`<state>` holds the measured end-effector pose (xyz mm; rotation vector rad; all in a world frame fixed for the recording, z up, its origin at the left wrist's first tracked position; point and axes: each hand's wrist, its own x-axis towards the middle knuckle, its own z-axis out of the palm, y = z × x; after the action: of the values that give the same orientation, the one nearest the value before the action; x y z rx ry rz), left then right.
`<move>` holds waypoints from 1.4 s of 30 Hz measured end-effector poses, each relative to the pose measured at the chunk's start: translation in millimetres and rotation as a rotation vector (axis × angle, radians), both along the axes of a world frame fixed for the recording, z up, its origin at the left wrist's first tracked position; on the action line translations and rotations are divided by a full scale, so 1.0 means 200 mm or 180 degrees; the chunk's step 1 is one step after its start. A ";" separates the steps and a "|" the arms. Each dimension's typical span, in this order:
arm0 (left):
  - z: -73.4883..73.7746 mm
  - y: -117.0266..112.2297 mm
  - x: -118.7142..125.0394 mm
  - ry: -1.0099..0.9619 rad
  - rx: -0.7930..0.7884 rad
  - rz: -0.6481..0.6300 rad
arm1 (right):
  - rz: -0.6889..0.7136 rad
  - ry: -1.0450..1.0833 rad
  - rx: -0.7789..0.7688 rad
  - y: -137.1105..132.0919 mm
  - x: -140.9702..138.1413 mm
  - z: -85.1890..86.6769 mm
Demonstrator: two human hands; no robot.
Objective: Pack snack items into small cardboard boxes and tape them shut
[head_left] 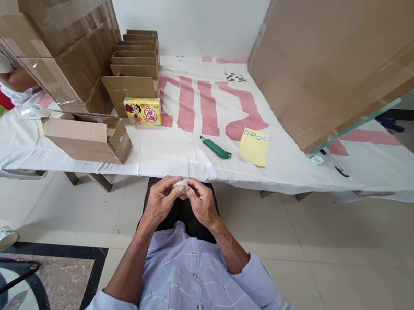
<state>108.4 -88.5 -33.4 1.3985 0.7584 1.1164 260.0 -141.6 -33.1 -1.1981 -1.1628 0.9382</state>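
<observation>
My left hand [160, 201] and my right hand [201, 201] meet over my lap, just in front of the table's near edge. Between their fingertips is a small whitish piece [181, 185], pinched from both sides; fingers cover much of it, and its kind is unclear. On the table beyond lies a green utility knife [216, 148]. Right of the knife is a yellow paper [255, 148] with several small pale pieces along its top edge. A yellow printed box [143, 111] stands farther back to the left.
An open cardboard carton [88, 143] sits at the left front, near a row of upright cardboard boxes [132, 67]. Large stacked cartons [66, 51] rise behind it. A big cardboard sheet [347, 47] leans at the right. Another person's arm [17, 80] shows at far left.
</observation>
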 end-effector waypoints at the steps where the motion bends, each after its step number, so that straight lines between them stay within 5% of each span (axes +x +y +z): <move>1: 0.00 0.00 0.01 -0.0145 -0.0139 -0.0066 | -0.0018 0.0040 0.0008 0.01 0.00 0.00; 16: -0.02 0.13 0.14 -0.0128 -0.0620 0.0280 | 0.0002 0.0411 -0.0345 0.13 0.11 -0.10; 25: -0.02 0.18 0.05 0.0369 -0.0293 0.0859 | 0.0357 0.0581 -0.0426 0.29 0.02 -0.16; 31: -0.07 0.15 -0.07 0.0669 -0.0196 0.1644 | 0.0631 0.0578 -0.0572 0.36 -0.12 -0.20; 42: -0.14 0.26 -0.11 0.0488 -0.0192 0.1271 | 0.0003 -0.0152 -0.0551 0.37 -0.17 -0.19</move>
<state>87.0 -37.3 -62.0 1.3247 1.2105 1.2863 225.2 -67.1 -71.9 -1.3651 -1.1375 1.0323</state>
